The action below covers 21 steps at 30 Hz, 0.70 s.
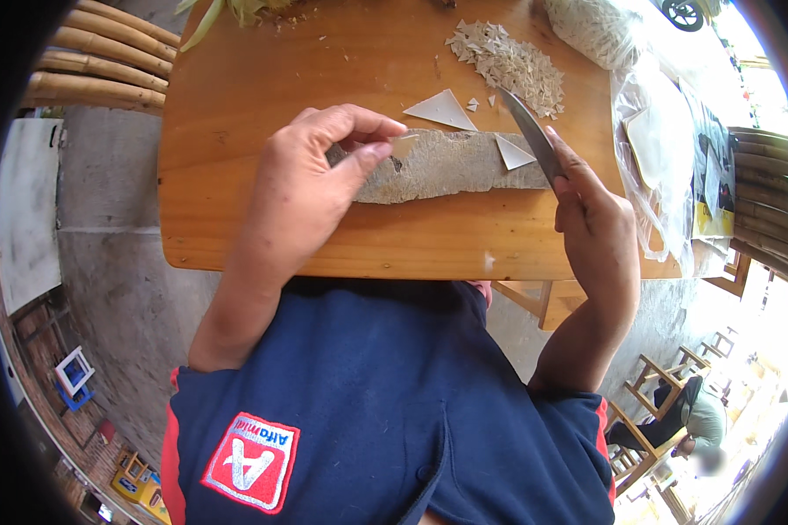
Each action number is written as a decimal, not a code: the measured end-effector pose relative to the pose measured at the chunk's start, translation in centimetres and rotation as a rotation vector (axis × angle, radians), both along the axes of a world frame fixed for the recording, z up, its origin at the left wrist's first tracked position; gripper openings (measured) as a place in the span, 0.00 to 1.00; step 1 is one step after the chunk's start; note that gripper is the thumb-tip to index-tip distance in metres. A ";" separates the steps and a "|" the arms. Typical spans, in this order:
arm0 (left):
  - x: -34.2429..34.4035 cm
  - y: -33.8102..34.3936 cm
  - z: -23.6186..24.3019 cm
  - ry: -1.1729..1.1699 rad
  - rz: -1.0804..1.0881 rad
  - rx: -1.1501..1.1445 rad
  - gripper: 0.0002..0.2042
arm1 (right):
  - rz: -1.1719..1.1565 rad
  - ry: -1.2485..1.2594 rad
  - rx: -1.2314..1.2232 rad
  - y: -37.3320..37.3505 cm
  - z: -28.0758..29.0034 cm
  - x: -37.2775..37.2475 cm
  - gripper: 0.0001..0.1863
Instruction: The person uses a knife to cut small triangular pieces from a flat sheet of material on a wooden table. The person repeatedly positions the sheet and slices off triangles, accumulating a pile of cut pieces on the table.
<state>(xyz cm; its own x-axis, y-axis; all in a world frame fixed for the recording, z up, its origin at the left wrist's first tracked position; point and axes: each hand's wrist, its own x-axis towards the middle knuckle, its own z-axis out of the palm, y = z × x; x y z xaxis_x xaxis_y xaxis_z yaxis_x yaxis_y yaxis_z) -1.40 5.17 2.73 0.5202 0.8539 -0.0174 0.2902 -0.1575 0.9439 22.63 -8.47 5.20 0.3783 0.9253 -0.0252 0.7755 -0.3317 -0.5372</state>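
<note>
Left hand: your left hand (pixel 311 179), centre of the frame, is curled with thumb and fingertips pinched on a small pale piece (pixel 403 144) at the left end of the grey strip.
Right hand: your right hand (pixel 597 229), right of centre, is closed around the handle of a knife (pixel 532 140); the blade points up and left, its tip near the top edge of the strip.
Grey strip: a long, flat, rough-edged grey strip (pixel 446 166) lies across the middle of the wooden surface (pixel 236 96), under both hands.
Cut pieces: one white triangle (pixel 511 152) rests on the strip just beside the blade; a larger white triangle (pixel 443 109) lies on the surface just above the strip.
Heap: a pile of small pale chips (pixel 510 63) sits in the upper centre-right, beyond the blade.
Plastic bags: clear plastic bags (pixel 665 140) with pale contents lie at the right edge of the surface.
Far left: bamboo poles (pixel 105 48) in the upper left corner.
</note>
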 end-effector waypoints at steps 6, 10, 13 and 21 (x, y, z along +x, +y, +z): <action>3.0 -0.9 -1.6 0.219 -0.043 0.455 0.06 | 0.024 0.184 0.017 -1.8 -0.3 -1.2 0.24; 3.6 -0.5 -2.9 0.236 -0.044 0.594 0.06 | -0.084 0.367 0.060 -3.0 -0.5 -1.2 0.26; 3.2 -0.3 -2.8 0.252 -0.073 0.603 0.08 | -0.306 0.537 0.170 -5.5 0.1 -0.9 0.22; 3.3 -0.4 -2.7 0.262 -0.106 0.527 0.11 | -0.538 0.579 0.285 -10.8 -0.9 -0.1 0.18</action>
<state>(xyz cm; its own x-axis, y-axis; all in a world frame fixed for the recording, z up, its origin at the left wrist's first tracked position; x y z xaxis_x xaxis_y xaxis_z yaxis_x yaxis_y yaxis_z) 1.89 4.82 -0.01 0.6383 0.7262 0.2553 0.4601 -0.6258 0.6298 22.57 -19.31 4.26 0.7689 0.6231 -0.1435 0.1269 -0.3687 -0.9209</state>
